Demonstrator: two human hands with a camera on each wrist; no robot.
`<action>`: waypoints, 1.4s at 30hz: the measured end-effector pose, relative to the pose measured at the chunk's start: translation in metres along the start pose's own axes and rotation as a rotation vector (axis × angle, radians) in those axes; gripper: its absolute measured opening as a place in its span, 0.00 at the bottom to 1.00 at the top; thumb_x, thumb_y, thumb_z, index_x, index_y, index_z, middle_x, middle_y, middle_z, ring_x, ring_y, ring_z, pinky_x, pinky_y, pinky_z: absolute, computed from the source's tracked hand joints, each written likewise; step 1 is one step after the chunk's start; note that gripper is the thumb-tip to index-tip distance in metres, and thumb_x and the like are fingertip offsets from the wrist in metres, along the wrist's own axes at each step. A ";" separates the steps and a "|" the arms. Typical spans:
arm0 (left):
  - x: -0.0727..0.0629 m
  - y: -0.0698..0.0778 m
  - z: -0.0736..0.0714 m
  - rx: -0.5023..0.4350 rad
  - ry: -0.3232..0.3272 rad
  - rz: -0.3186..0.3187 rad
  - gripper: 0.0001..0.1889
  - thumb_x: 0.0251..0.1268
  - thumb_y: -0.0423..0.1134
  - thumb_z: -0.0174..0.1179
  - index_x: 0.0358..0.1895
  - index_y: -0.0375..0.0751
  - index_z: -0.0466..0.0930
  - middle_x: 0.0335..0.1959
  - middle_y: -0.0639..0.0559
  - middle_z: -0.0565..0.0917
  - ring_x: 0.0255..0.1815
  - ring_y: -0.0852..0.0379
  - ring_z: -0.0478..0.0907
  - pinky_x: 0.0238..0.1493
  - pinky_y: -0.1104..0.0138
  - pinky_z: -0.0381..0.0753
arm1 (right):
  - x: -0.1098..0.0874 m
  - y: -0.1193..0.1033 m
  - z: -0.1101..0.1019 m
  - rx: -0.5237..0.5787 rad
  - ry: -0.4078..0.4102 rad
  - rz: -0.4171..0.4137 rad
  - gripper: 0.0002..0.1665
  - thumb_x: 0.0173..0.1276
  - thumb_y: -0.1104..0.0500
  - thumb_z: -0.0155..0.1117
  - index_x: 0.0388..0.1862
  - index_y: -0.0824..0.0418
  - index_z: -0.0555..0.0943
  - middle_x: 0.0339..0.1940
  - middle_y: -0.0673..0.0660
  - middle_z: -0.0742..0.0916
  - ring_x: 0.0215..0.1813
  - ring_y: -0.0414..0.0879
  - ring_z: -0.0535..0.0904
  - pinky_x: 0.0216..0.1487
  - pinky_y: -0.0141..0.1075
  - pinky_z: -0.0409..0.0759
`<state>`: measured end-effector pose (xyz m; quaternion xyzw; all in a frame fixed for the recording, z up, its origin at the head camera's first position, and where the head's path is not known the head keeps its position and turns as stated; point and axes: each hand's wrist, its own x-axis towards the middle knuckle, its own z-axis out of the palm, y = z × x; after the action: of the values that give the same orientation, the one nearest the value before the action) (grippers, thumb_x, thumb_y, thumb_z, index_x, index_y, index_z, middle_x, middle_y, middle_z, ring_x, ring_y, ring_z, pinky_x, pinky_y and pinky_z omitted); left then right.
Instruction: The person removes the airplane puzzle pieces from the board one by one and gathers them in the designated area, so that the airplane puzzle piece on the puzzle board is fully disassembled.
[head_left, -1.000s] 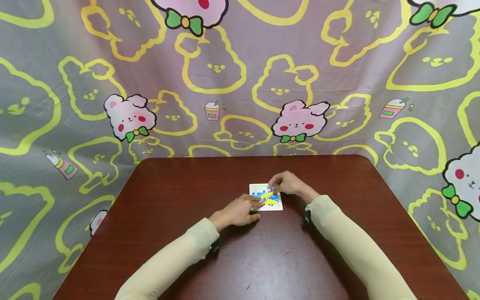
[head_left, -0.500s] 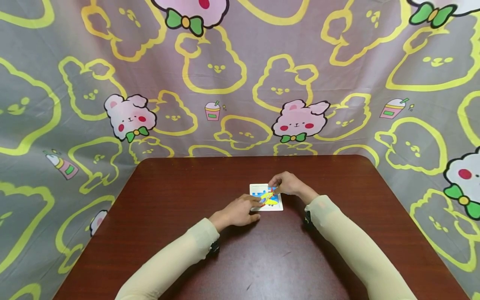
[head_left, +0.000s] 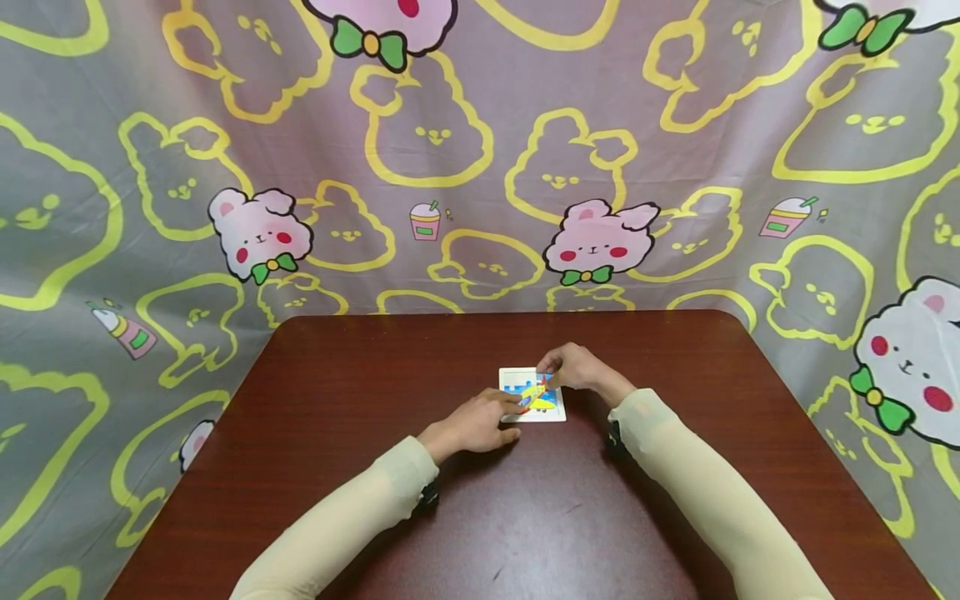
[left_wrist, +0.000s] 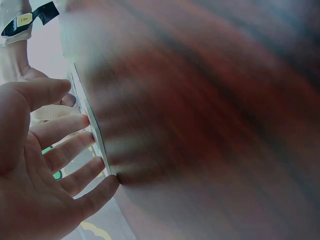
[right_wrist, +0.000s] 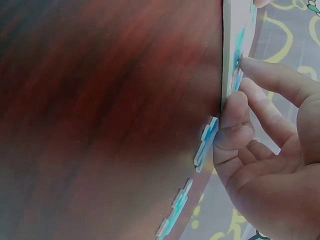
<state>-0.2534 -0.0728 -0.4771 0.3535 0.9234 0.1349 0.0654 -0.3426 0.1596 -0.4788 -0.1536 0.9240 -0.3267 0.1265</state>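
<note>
A jigsaw puzzle in a white square tray [head_left: 553,417] lies flat on the table, with a yellow plane on blue pieces showing. My left hand [head_left: 477,422] rests on its left side, fingers spread and fairly straight, covering part of the picture. In the left wrist view those fingertips [left_wrist: 111,181] reach the tray's edge. At the upper right of the tray, my right hand [head_left: 576,367] pinches a blue and red puzzle piece [head_left: 541,378] with thumb and index finger, down at the picture. The other right fingers curl by the tray's edge in the right wrist view.
Two loose blue puzzle pieces lie on the table near the right hand, one closer [right_wrist: 206,145] and another puzzle piece [right_wrist: 175,210] farther off. The dark red table [head_left: 375,358] runs back to a patterned curtain [head_left: 480,150] that hangs behind and at both sides.
The piece at my right fingertips has shifted slightly toward the rest of the picture. Both hands keep nearly the same places. The curtain at the right has swayed.
</note>
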 end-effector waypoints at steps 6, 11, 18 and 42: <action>0.000 -0.001 0.001 0.001 -0.005 0.004 0.24 0.69 0.47 0.61 0.66 0.47 0.78 0.71 0.48 0.74 0.72 0.45 0.69 0.72 0.52 0.70 | 0.001 0.000 0.000 0.006 -0.020 0.009 0.13 0.53 0.65 0.76 0.40 0.58 0.88 0.35 0.53 0.87 0.38 0.43 0.79 0.30 0.32 0.76; 0.000 -0.001 0.001 0.001 -0.001 0.004 0.24 0.69 0.47 0.61 0.66 0.47 0.78 0.71 0.48 0.74 0.72 0.45 0.69 0.72 0.52 0.70 | 0.000 -0.001 0.000 0.034 -0.012 -0.016 0.14 0.53 0.67 0.76 0.40 0.60 0.87 0.35 0.54 0.88 0.38 0.44 0.80 0.34 0.32 0.76; 0.000 -0.001 0.002 0.005 -0.004 0.004 0.24 0.69 0.47 0.60 0.66 0.48 0.78 0.71 0.49 0.74 0.73 0.46 0.69 0.72 0.52 0.70 | -0.003 -0.001 0.000 0.086 0.014 -0.015 0.10 0.58 0.67 0.73 0.40 0.59 0.88 0.35 0.54 0.88 0.38 0.44 0.80 0.33 0.32 0.77; -0.001 0.000 0.002 0.023 -0.017 -0.017 0.26 0.69 0.48 0.61 0.69 0.48 0.75 0.74 0.50 0.72 0.75 0.47 0.66 0.71 0.50 0.71 | 0.001 0.006 -0.004 0.151 0.030 0.013 0.09 0.67 0.65 0.64 0.42 0.59 0.88 0.39 0.57 0.90 0.36 0.45 0.81 0.35 0.34 0.79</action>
<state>-0.2521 -0.0730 -0.4787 0.3475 0.9272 0.1210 0.0702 -0.3459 0.1659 -0.4798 -0.1326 0.8994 -0.3969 0.1260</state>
